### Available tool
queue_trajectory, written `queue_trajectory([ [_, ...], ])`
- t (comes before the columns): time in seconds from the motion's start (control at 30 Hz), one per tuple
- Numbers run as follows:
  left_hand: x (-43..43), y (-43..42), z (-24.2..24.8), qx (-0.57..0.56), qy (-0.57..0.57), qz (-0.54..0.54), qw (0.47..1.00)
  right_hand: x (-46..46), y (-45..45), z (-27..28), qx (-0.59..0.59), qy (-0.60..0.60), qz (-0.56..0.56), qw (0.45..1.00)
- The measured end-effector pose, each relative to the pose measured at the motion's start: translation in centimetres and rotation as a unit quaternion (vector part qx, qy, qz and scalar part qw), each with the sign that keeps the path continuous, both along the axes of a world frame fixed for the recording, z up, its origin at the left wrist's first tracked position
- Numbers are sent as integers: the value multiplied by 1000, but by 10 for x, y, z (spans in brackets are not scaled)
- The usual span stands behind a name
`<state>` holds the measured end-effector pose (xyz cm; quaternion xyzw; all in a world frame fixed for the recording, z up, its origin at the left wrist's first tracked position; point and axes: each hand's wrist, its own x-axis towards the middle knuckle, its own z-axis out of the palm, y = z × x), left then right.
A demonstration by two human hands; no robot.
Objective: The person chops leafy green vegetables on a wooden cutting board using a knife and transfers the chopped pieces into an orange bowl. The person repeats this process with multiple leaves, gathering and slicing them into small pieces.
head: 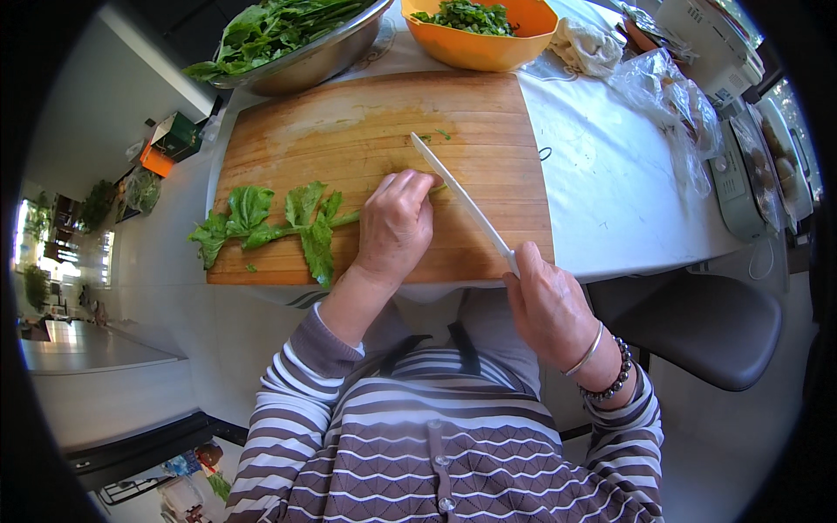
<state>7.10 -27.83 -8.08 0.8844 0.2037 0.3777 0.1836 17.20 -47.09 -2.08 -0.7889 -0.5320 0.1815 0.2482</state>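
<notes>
My left hand point(397, 219) presses a leafy green stalk point(304, 225) down on a wooden cutting board point(294, 144). The leaves spread to the left of the hand, and a short bit of the stem pokes out on its right. In my right hand point(552, 301) is the handle of a knife with a long pale blade point(461, 195). The blade slants up and to the left across the board, just right of my left fingers and close to the stem's end. Small green scraps point(437, 136) lie beyond the knife tip.
Behind the board stand a metal bowl point(314, 62) of leafy greens and an orange bowl point(480, 42) of chopped greens. A crumpled cloth point(585, 47), clear plastic bags point(673, 98) and a grey-green appliance point(735, 183) sit to the right. A dark-seated chair point(693, 327) stands beside me.
</notes>
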Motion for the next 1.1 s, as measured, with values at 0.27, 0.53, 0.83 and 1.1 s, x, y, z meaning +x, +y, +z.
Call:
queue_trajectory([
  [0.27,1,0,-1,-12,-14,0,1000,4,18,6,-43,32,-10,999],
  [0.53,-6,0,0,47,20,5,999,1,30,-3,-35,-34,-1,999],
  [0.83,-6,0,1,9,13,5,1000,9,44,-13,-11,-54,11,998],
  [1.1,-6,0,0,-3,6,5,1000,8,23,-6,-10,2,-30,999],
])
